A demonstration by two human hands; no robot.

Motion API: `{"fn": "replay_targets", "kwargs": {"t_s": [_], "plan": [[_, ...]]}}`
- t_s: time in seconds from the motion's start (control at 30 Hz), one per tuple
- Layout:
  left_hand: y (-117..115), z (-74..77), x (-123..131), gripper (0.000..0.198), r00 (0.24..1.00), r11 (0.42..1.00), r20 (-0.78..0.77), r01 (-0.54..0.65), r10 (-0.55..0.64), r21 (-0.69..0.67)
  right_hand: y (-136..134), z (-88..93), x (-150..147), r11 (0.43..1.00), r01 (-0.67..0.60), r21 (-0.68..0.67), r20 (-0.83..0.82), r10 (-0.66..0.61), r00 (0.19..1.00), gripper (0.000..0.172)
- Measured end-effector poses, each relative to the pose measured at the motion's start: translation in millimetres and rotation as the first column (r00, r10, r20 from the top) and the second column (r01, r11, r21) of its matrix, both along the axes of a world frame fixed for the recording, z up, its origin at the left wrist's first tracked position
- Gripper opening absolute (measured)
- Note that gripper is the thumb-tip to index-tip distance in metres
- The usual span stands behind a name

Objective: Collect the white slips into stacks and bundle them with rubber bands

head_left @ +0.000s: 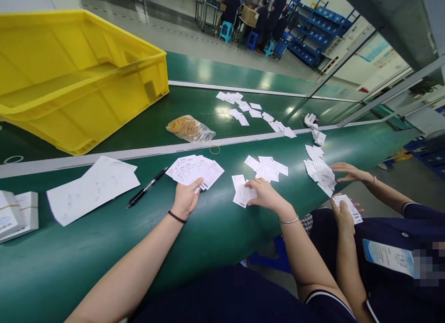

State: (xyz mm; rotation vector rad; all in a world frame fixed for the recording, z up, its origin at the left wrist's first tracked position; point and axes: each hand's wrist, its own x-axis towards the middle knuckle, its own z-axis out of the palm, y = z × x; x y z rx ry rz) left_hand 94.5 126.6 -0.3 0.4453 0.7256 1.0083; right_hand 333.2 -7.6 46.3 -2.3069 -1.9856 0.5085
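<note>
Fanned out in my left hand [186, 199] is a set of white printed cards [192, 167], pinched under the thumb. My right hand [267, 194] is closed over a couple of white printed cards [239, 187] on the green work surface [208, 239], its thumb and fingers gripping at their right side. How many cards it grips is hidden. Just behind that hand lies a loose pile of similar cards [267, 164]. A black pen [147, 187] rests left of the fan, and a thin yellow rubber band [214, 149] lies behind it.
A yellow bin [128, 89] stands at back left, beside a bag of rubber bands [190, 128]. White sheets [95, 188] and banded card stacks [21, 214] lie left. More cards [255, 113] are scattered behind the pale rail. At right a co-worker's hands [344, 216] handle cards.
</note>
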Motion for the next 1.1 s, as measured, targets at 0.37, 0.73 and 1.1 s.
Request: {"fn": "replay_targets", "kwargs": {"t_s": [0.37, 0.73, 1.1], "plan": [[-4, -6.1, -1, 0.063, 0.999, 0.998, 0.015, 0.046, -0.046, 0.037, 27, -5.9, -49, 0.811, 0.585, -0.006, -0.930, -0.219, 0.295, 0.047], [-9, 0.9, 0, 0.072, 0.997, 0.998, 0.056, 0.051, -0.053, 0.024, 55, -27.6, -87, 0.849, 0.522, 0.086, -0.799, -0.254, 0.545, 0.039], [-4, -5.3, -1, 0.065, 0.998, 0.997, 0.002, 0.061, -0.061, 0.037, 7, -5.0, -10, 0.881, 0.464, -0.093, 0.074, -0.458, 0.886, 0.060]]}}
